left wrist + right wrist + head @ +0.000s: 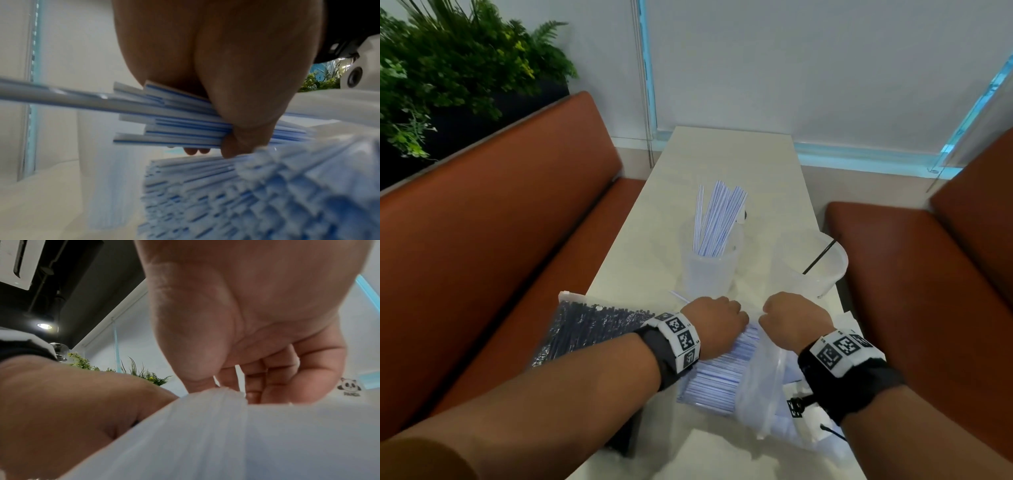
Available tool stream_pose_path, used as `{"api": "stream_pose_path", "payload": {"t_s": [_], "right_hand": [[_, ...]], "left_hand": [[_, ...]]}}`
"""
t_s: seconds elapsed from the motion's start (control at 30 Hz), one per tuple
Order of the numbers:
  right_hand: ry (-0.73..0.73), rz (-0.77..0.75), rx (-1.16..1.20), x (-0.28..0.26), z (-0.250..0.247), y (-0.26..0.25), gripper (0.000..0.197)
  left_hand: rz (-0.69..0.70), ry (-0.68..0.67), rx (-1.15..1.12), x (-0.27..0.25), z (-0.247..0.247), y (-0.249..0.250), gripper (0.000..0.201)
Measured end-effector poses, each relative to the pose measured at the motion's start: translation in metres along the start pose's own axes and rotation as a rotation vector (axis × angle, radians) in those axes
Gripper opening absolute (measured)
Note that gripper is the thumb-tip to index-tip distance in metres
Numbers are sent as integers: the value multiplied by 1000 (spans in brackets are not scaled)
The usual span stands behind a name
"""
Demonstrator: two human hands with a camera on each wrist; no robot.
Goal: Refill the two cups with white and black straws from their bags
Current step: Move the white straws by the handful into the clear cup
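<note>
- The left hand point(714, 320) had its fingers curled round a bunch of white straws point(174, 123), apparently to draw them from the clear bag point(763, 387).
- The right hand point(792, 317) pinched the bag's mouth, likely steadying it.
- The left cup point(710, 270) held white straws; the right cup point(815, 265) one black straw.
- The bag of black straws point(592, 325) lay at the left of the pale table point(722, 157), between brown benches.

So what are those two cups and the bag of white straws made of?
The two frosted translucent cups look like matte plastic: straws show through their cloudy walls. The clear crinkled bag looks like thin glossy plastic film, wrinkled and see-through. The white blue-striped straws gripped in the left hand could be plastic or paper-wrapped; I can't tell which.
</note>
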State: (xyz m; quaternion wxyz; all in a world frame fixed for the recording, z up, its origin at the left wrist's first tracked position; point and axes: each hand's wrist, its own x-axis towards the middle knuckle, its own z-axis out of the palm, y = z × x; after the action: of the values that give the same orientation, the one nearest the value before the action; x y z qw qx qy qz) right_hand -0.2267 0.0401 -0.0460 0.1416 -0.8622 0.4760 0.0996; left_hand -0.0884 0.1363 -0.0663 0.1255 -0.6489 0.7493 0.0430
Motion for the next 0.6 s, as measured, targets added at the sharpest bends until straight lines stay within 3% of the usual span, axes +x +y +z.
{"api": "stream_pose_path", "payload": {"t_s": [0.2, 0.3, 0.4, 0.47, 0.53, 0.6], "right_hand": [[3, -21, 92, 2, 0, 9, 40], [2, -19, 106, 5, 6, 11, 40], [5, 14, 128, 5, 13, 10, 40], [7, 21, 86, 5, 15, 7, 35], [78, 3, 61, 5, 13, 0, 31], [229, -74, 309, 4, 10, -7, 46]], "left_hand": [[-53, 25, 69, -27, -1, -52, 29], [-97, 9, 46, -44, 4, -79, 30], [-186, 3, 24, -60, 12, -104, 8], [-253, -4, -18, -71, 18, -121, 15], [-298, 3, -41, -82, 21, -135, 16], [-327, 31, -64, -90, 22, -144, 14]]}}
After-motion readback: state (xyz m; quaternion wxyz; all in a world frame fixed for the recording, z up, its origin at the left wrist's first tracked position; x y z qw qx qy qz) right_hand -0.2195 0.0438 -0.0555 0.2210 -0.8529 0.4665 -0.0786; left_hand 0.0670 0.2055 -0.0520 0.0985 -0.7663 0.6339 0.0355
